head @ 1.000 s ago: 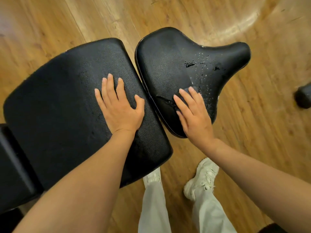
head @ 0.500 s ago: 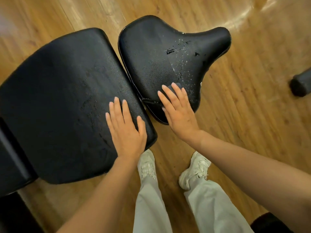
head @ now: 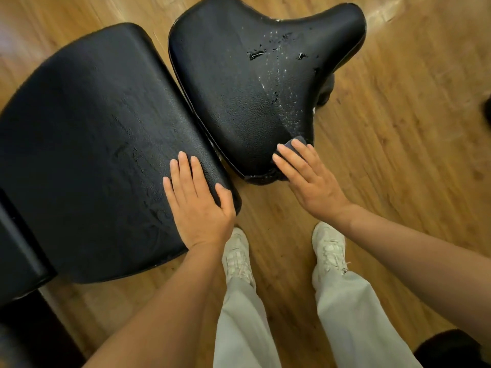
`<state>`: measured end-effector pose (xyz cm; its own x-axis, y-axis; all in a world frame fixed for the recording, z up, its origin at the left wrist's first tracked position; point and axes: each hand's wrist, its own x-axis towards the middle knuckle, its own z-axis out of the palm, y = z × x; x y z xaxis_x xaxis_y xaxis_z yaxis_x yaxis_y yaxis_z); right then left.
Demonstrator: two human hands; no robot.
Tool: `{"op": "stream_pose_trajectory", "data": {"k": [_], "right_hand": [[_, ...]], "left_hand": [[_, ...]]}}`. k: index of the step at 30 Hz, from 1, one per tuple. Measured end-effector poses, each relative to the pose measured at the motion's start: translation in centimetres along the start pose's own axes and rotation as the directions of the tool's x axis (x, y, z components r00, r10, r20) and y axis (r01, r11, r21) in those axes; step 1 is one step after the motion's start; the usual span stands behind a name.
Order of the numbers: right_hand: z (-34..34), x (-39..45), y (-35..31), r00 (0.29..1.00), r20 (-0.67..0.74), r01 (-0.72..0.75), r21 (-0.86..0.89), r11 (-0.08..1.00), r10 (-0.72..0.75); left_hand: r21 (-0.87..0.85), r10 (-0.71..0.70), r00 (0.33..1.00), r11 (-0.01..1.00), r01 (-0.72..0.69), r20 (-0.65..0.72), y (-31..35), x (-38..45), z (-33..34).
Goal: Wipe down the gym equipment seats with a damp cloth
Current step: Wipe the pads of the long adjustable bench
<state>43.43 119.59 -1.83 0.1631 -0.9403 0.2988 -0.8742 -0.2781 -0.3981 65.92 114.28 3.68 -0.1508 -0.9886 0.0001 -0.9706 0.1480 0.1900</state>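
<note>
Cloth (head: pixel 295 144) pressed under right hand (head: pixel 309 179) flat fingers; left hand (head: pixel 198 205) fingers splayed on backrest pad (head: pixel 93 128).

- Gym floor, indoors.
- Wide black textured-vinyl padded seat (head: pixel 101 144) beside a black saddle-shaped padded seat (head: pixel 247 83); both are exercise-machine upholstery.
- Warm brown wood-plank flooring (head: pixel 398 144) beneath.
- Person standing in pale sneakers (head: pixel 329 248).
</note>
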Motion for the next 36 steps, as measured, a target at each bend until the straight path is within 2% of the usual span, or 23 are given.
{"op": "stream_pose_trajectory", "data": {"k": [5, 8, 15, 18, 23, 26, 31, 36], "right_hand": [[-1.1, 3.5, 1.1, 0.96, -0.077, -0.252, 0.172, 0.952, 0.268], [-1.0, 3.7, 0.4, 0.946, -0.079, -0.292, 0.205, 0.934, 0.313], [-1.1, 0.9, 0.7, 0.991, 0.061, -0.13, 0.139, 0.982, 0.123], [-1.5, 3.1, 0.6, 0.988, 0.07, -0.147, 0.108, 0.983, 0.14], [-0.6, 12.1, -0.3, 0.981, 0.006, -0.191, -0.083, 0.978, 0.192], [-0.5, 13.4, -0.4, 0.984, 0.036, -0.166, -0.159, 0.973, 0.173], [-2.6, 7.1, 0.3, 0.988, 0.124, -0.091, -0.015, 0.996, 0.092], [-3.4, 4.6, 1.0, 0.976, 0.215, -0.033, 0.014, 0.999, 0.03]], "left_hand": [[0.013, 0.014, 1.0, 1.0, -0.014, -0.028, 0.0, 0.0, 0.1], [0.021, 0.022, 0.999, 1.0, -0.021, -0.044, 0.0, 0.0, 0.2], [0.038, 0.041, 0.999, 0.998, -0.04, -0.032, -0.2, 0.1, 0.1], [0.045, 0.056, 0.998, 0.998, -0.054, -0.041, -0.2, 0.1, 0.3], [0.058, 0.073, 0.996, 0.996, -0.071, -0.04, -0.3, -0.1, 0.4], [0.056, 0.077, 0.996, 0.996, -0.075, -0.035, -0.3, 0.0, 0.4], [0.054, 0.074, 0.996, 0.996, -0.071, -0.043, -0.3, -0.1, 0.4], [0.053, 0.082, 0.993, 0.996, -0.078, -0.079, -0.5, -0.2, 0.9]]}}
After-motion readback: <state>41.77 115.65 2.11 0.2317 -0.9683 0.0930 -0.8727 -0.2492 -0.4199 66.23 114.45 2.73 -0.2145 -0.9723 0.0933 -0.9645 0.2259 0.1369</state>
